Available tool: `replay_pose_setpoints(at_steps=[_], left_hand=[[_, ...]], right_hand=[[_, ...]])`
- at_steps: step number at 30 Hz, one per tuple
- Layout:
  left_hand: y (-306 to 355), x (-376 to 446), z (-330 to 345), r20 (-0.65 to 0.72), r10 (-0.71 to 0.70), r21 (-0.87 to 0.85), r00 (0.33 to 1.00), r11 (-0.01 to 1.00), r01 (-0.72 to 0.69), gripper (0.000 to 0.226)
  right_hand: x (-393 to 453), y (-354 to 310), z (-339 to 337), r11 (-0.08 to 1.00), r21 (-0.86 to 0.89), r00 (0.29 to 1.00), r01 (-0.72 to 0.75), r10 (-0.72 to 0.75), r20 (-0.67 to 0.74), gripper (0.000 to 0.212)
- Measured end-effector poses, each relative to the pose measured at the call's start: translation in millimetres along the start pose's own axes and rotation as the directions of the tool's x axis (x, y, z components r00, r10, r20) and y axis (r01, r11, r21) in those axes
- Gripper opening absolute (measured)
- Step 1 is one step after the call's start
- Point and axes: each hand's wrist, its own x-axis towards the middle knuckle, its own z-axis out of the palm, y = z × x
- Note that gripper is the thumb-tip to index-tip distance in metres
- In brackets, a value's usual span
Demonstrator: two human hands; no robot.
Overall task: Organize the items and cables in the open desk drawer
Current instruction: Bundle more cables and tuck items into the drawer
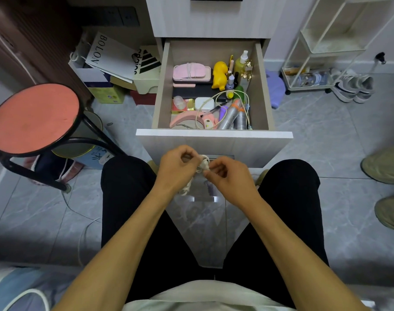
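- Both hands work in front of the drawer, above the lap: left hand and right hand each pinch a small white cable bundle, which looks mid-coil; loose end hangs down by left wrist
- Progress, my guess: approx. halfway. Back of the drawer looks sorted: pink case w/ a wound cord on top, bottles lined up at right
- Still left: 1 long cream cable loops loose over front items; front section still jumbled
- Count in drawer: 1 yellow duck toy, 2 silver spray cans, 1 white charger box, 1 pink curved piece, 1 spray bottle; small bottles by the duck too crowded to count
- Outside the drawer: 1 red-topped stool
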Motion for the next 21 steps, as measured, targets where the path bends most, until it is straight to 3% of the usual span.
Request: replay_pose_setpoints(at_steps=[3, 7, 11, 14, 17, 21], left_hand=[[1.8, -1.7, 3.6, -0.002, -0.065, -0.092, 0.998, 0.994, 0.064, 0.011], [1.0, 0.9, 8.7, -0.017, -0.249, -0.158, 0.968, 0.957, 0.243, 0.011], [-0.9, -0.7, 19.5, -0.083, -0.252, -0.061, 0.964, 0.967, 0.248, 0.018], [-1.9, 4.3, 19.6, -0.06, -0.335, -0.133, 0.94, 0.936, 0.325, 0.014], [-6.4, 10.7, 15.2, 0.107, -0.484, -0.367, 0.868, 0.793, 0.487, 0.013], [-8.7, 13.7, 7.7, 0.249, -0.423, -0.442, 0.871, 0.751, 0.491, 0.014]], right_hand=[[2.1, 0.1, 0.0, 0.996, -0.094, 1.0, -0.005, 0.006, 0.01, 0.016], [3.9, 3.3, 1.0, 0.949, -0.3, 0.995, 0.095, -0.085, 0.047, 0.018], [1.2, 3.5, 5.0, 0.863, -0.47, 0.982, 0.184, -0.136, 0.133, 0.019], [4.4, 2.3, 4.2, 0.855, -0.489, 0.982, 0.173, -0.112, 0.152, 0.019], [2.8, 6.3, -3.3, 0.961, -0.272, 0.998, 0.059, -0.056, 0.021, 0.015], [4.2, 10.2, -9.3, 0.979, 0.193, 0.985, -0.063, 0.093, -0.148, 0.011]])
